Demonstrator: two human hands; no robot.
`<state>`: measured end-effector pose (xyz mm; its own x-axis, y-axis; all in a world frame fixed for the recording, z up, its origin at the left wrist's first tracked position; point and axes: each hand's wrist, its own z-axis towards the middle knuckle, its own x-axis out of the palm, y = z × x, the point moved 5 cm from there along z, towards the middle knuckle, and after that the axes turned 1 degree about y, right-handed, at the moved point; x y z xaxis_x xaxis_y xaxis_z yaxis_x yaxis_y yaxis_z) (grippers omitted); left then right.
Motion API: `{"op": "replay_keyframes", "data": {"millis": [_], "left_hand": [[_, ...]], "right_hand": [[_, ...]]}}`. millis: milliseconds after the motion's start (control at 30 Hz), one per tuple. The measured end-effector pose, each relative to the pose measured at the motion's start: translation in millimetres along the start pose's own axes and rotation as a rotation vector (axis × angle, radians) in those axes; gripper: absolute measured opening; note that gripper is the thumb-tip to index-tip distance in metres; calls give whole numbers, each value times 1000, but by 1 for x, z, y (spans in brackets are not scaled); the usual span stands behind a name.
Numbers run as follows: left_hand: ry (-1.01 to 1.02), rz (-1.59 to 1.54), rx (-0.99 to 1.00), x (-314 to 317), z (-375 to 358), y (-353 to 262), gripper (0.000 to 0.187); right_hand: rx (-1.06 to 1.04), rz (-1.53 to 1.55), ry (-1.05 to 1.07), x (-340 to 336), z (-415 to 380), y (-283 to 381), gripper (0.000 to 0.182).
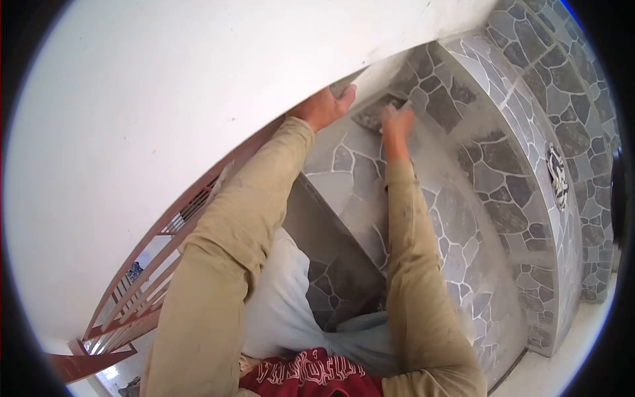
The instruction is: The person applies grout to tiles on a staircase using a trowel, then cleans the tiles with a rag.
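Under the clasping right hand (399,120) lies a flat tool (370,115); hands apart, left hand (325,108) by the wall (165,86).

Your fisheye view is bending the railing (142,284) into a curve and darkening to black at the corners. Light is washing the white wall (132,119) pale, while dim shadow is settling between your legs (278,298).

left arm (248,205) and right arm (413,231) reaching forward, left hand (325,109) with thumb out, right hand (397,123) curled
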<state>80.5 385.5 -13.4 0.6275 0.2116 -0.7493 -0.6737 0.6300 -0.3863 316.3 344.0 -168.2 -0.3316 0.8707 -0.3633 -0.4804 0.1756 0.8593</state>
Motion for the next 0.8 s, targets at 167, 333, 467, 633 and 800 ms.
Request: {"op": "replay_keyframes", "data": {"millis": [167,333,467,633,800], "left_hand": [[5,-76,7,4,1,5,77],[75,8,-25,2,2,2,74],[-11,-81,38,3,2,2,72],[28,-23,8,9,3,8,75],[117,-77,-54,9,3,6,79]], "right_hand": [[117,217,285,-10,39,19,22],[11,-103,570,-51,61,52,19],[-26,8,453,-40,60,-4,23],[-127,28,356,-25,50,12,21],[-67,93,463,-26,20,23,21]]}}
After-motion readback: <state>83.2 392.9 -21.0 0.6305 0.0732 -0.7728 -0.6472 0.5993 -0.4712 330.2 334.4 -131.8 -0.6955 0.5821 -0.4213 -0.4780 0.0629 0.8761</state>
